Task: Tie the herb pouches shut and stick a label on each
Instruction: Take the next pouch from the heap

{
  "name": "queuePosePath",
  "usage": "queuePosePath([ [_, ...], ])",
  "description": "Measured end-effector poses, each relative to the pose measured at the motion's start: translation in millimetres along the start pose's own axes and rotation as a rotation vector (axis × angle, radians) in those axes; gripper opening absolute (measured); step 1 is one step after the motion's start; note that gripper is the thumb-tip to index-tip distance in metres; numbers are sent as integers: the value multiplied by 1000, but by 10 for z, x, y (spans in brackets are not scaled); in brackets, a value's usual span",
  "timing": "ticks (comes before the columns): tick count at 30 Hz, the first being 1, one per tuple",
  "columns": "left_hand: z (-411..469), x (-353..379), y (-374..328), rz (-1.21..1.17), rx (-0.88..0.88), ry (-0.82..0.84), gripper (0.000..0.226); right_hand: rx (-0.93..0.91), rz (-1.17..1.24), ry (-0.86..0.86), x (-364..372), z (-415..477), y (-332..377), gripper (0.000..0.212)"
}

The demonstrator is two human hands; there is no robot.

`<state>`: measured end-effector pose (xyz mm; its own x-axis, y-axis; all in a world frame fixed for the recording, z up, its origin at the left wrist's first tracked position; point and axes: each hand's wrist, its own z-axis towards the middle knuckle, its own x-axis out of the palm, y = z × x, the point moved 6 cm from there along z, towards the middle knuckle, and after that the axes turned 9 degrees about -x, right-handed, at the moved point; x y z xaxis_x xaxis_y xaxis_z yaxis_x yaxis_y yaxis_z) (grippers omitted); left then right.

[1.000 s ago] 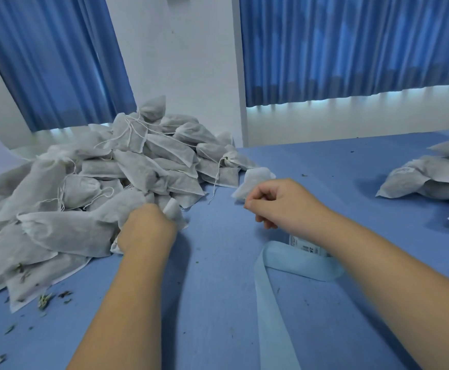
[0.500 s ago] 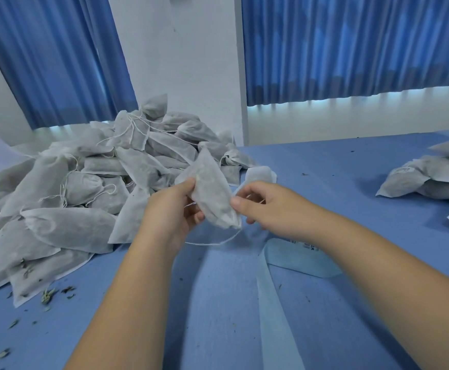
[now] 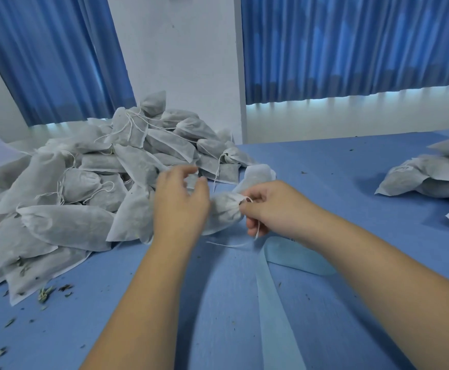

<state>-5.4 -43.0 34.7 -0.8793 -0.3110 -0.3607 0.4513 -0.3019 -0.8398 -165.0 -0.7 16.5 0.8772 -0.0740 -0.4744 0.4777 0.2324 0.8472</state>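
Pouch [image 3: 223, 213] now off 10 o'clock pile [image 3: 84, 182], neck cinched; right grip [image 3: 260, 209] pinches string [image 3: 231, 245], left grip [image 3: 180, 204] blurred, can't tell; knot next.

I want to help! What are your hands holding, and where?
The right hand pinches a herb pouch at its gathered neck; left hand blurred, cannot tell.

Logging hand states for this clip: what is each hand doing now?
Left hand: open, fingers loose beside the pouch.
Right hand: pinching the pouch's drawstring neck.

A plain packing workroom: blue-covered table [image 3: 324, 182] heaped with grey herb pouches [image 3: 84, 182], blue curtains [image 3: 351, 49], white wall [image 3: 186, 62].
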Motion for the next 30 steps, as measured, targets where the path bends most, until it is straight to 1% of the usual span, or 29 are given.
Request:
queuePosePath([
  [1, -40, 45, -66, -79, 54, 61, 13, 1, 0, 1, 12, 0, 9, 17],
  [2, -97, 114, -128, -156, 86, 148, 10, -5, -14, 0, 21, 0, 29, 18],
  [3, -165, 196, -179, -208, 116, 247, 13, -21, -45, -4, 22, 2, 59, 20],
  [5, -310, 348, -252, -214, 204, 400, 24, -63, -130, -24, -9, 9, 125, 19],
  [7, -398, 441, -278, -185, 256, 463, 36, -99, -206, -18, -39, 4, 189, 19],
  [8, -399, 455, -269, -182, 262, 466, 40, -112, -228, -3, -46, -4, 213, 20],
  [11, -347, 411, -263, -154, 241, 438, 40, -167, -222, 17, -118, -35, 321, 15],
  [13, -322, 380, -251, -173, 172, 457, 47, -193, -203, -4, -251, -48, 402, 9],
  [15, -309, 330, -272, -196, 117, 486, 54, -211, -232, 30, -366, -82, 480, 4],
  [17, -296, 277, -325, -213, 105, 518, 49, -230, -271, 92, -433, -136, 541, 3],
  [19, -296, 233, -386, -250, 93, 568, 40, -248, -256, 101, -496, -182, 581, 7],
  [21, -324, 194, -444, -355, 56, 642, 36, -283, -215, 51, -562, -201, 616, 9],
  [23, -364, 165, -504, -517, 4, 716, 31, -318, -174, -62, -637, -202, 636, 9],
  [25, -390, 152, -554, -656, -37, 748, 26, -335, -133, -167, -680, -207, 636, 11],
  [28, -378, 151, -564, -815, -86, 691, 23, -342, -141, -218, -634, -211, 633, 13],
  [30, -334, 137, -508, -781, -107, 561, 23, -339, -193, -175, -547, -212, 642, 14],
])
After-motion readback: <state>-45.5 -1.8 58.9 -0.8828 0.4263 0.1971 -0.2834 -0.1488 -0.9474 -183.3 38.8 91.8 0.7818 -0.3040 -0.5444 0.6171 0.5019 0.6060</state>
